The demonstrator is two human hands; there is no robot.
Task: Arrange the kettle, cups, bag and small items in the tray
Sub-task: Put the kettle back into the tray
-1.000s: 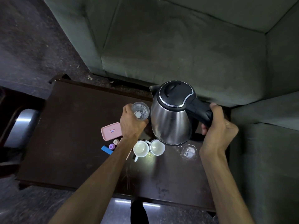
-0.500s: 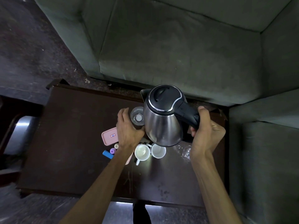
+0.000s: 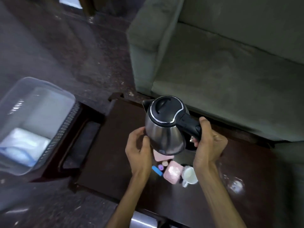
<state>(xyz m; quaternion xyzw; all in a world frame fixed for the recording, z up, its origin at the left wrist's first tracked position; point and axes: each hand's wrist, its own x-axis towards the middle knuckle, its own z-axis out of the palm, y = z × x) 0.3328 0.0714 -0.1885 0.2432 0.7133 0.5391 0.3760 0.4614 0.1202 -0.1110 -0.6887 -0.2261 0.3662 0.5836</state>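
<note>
At 9 o'clock from kettle (image 3: pixel 165 129): tray (image 3: pixel 35 122), well apart. Right hand (image 3: pixel 208 142) wrapped round handle; left hand (image 3: pixel 139 148) fingers loosely curled against steel body (steadying, probably).

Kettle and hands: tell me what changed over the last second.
The left hand let go of the drinking glass and now steadies the kettle at its steel side. The view swung left, bringing the clear tray into sight. The right hand kept its grip on the black handle; kettle still held above the table.
</note>
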